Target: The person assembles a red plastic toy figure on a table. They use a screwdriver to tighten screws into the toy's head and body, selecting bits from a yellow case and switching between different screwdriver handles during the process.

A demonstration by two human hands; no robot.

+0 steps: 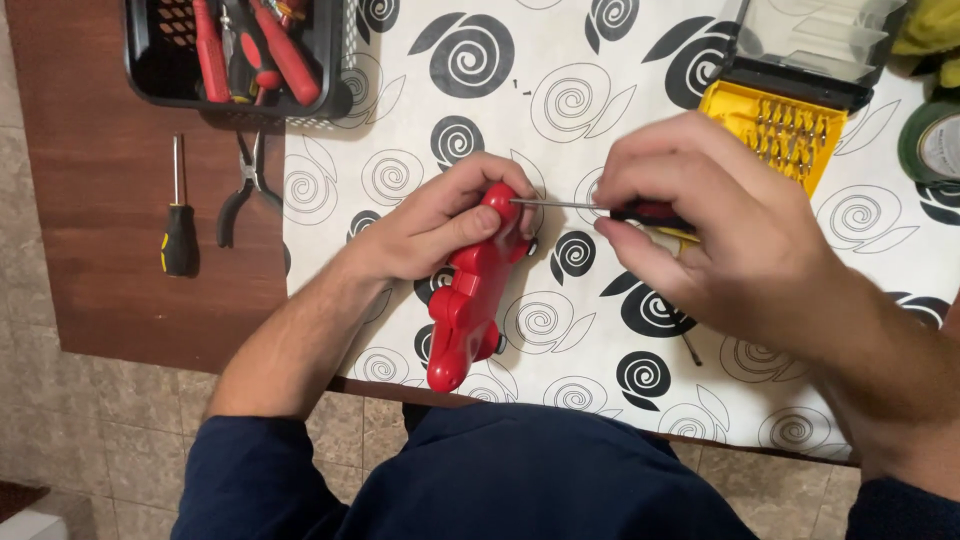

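Note:
My left hand (440, 222) grips the upper end of a red plastic toy car (468, 300) that lies lengthwise on a white cloth with black spirals (570, 100). My right hand (715, 225) holds a small screwdriver (600, 207) with a red and black handle. Its thin metal shaft points left and its tip touches the top of the toy next to my left thumb. Black wheels show at the toy's sides.
A black basket (150, 60) with red-handled tools stands at the top left. A black and yellow screwdriver (179, 215) and pliers (245, 190) lie on the brown table (90, 290). An open yellow bit case (775, 130) and a roll of tape (935, 145) sit at the top right.

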